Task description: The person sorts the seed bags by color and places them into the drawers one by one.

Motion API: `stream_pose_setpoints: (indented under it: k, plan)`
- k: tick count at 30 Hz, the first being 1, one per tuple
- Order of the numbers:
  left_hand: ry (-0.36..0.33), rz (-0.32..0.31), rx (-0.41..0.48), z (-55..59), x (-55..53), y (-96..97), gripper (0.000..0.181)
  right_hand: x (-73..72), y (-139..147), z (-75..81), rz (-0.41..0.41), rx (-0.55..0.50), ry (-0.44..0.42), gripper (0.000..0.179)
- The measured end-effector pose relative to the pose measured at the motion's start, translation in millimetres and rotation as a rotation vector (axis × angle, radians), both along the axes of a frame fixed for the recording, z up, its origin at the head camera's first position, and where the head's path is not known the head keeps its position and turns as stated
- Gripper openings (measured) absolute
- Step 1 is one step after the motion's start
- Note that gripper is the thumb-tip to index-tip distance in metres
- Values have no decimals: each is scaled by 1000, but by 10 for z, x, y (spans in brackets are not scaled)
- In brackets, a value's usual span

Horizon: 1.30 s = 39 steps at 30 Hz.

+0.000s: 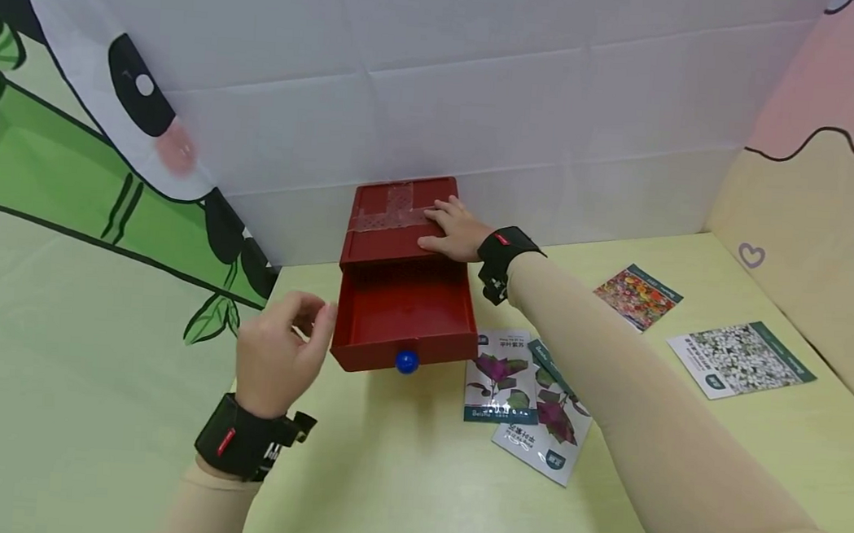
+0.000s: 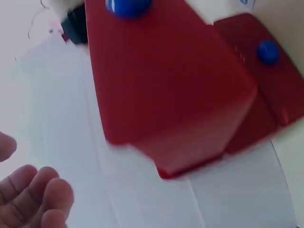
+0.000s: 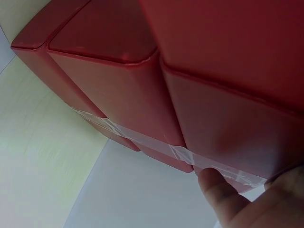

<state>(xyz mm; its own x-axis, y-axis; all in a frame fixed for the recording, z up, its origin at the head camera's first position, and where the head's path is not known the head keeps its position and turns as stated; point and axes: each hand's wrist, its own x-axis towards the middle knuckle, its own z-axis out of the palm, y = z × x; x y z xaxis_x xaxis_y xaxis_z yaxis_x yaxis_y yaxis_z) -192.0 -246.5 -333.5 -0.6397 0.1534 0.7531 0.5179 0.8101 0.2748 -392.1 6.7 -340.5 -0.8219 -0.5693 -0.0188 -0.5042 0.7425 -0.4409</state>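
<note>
A red drawer cabinet (image 1: 401,216) stands against the back wall, with clear tape across its top. Its upper drawer (image 1: 395,305) is pulled out, showing the red inner floor and a blue knob (image 1: 406,361) on the front. My right hand (image 1: 459,229) rests on the cabinet top near the right edge, fingers spread. In the right wrist view, its fingers (image 3: 221,194) lie by the taped side. Beside the drawer's front left corner is my left hand (image 1: 282,351), loosely curled and holding nothing. Its fingers (image 2: 35,194) stand apart from the drawer in the left wrist view.
Two seed packets with purple leaves (image 1: 502,377) overlap on the table, right of the drawer. Farther right lie a packet with orange and red flowers (image 1: 638,297) and one with white flowers (image 1: 743,359). A printed cloth wall (image 1: 481,99) rises behind the cabinet.
</note>
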Motion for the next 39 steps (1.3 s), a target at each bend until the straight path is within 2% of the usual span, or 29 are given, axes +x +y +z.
stream_pose_setpoints:
  k: [4, 10, 14, 19, 22, 25, 28, 32, 36, 39]
  plan:
    - [-80, 28, -12, 67, -322, -154, 20, -1, 32, 4, -1, -6, -2, 66]
    - [-320, 66, -55, -22, -847, -340, 30, -9, 52, -30, 0, 2, 3, 67]
    - [-425, 48, -76, -111, -1152, -358, 40, -8, 66, -49, 2, -4, 3, 67]
    - [-536, 8, -161, -141, -1439, -260, 59, 12, 97, -46, 4, -11, 7, 67]
    - [-607, -17, -239, -138, -1556, -180, 67, 29, 112, -45, 0, -11, 13, 66]
    - [-650, -49, -304, -128, -1630, -112, 69, 41, 117, -56, -1, -10, 12, 66]
    - [-667, -77, -352, -123, -1700, -55, 69, 40, 115, -64, -5, -8, 11, 66]
    - [-654, -108, -425, -101, -1772, 43, 67, 24, 117, -68, -15, -5, 15, 67]
    - [-653, -136, -498, -84, -1797, 155, 62, 5, 115, -80, -19, 4, 16, 68]
    - [-671, -140, -532, -112, -1808, 205, 61, 1, 116, -94, -22, 10, 13, 68]
